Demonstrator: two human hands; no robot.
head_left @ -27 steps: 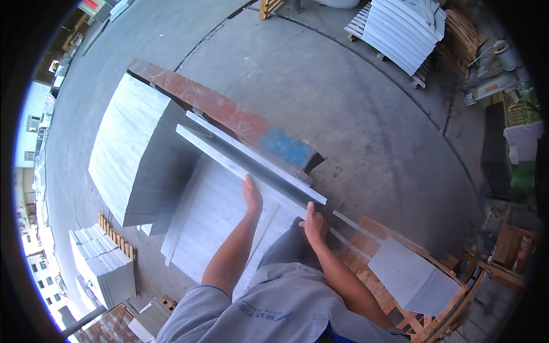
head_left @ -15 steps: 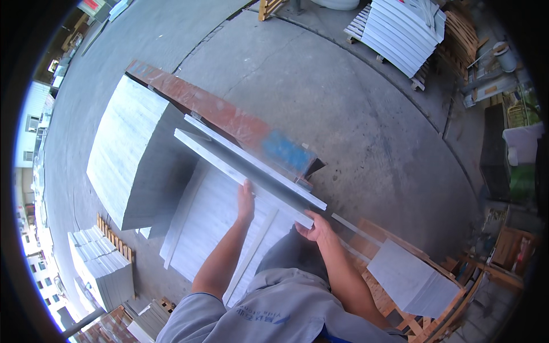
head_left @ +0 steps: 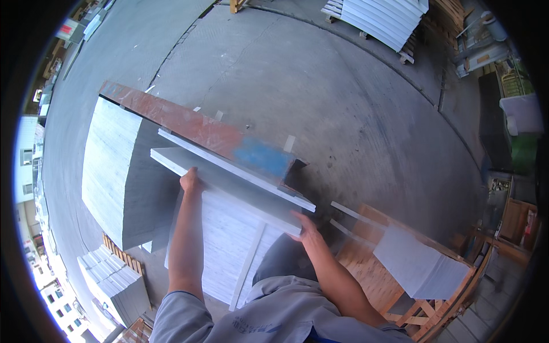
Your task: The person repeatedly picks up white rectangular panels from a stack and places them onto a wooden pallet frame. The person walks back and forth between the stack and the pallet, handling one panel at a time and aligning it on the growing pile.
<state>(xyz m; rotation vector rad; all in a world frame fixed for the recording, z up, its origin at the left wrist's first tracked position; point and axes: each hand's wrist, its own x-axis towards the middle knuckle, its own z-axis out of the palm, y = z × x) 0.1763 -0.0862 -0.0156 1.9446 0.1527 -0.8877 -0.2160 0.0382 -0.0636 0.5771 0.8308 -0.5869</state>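
Observation:
A pale grey stone slab (head_left: 229, 191) stands on edge in front of me and tilts toward my body. My left hand (head_left: 190, 179) grips its top edge near the left end, with the thumb on top. At the right end, my right hand (head_left: 304, 225) holds the corner, and some of its fingers are hidden. Just beyond is a second slab (head_left: 234, 170), close to a rust-red beam (head_left: 177, 117) with blue paint at one end. A gap separates the two slabs. On my side, a broad whitish slab face (head_left: 220, 240) carries a narrow strip (head_left: 249, 266).
Thick pale slabs (head_left: 108, 171) stand to the left of the beam. A stack of slabs (head_left: 114, 274) sits on a pallet at lower left. To the right is a wooden crate (head_left: 366, 251) with grey slabs (head_left: 423, 266). White slabs (head_left: 377, 23) rest on supports far off.
My left hand has slid left along the slab's top edge. The slab has tipped toward me, away from the one behind, widening the gap. My right hand stays at the right end.

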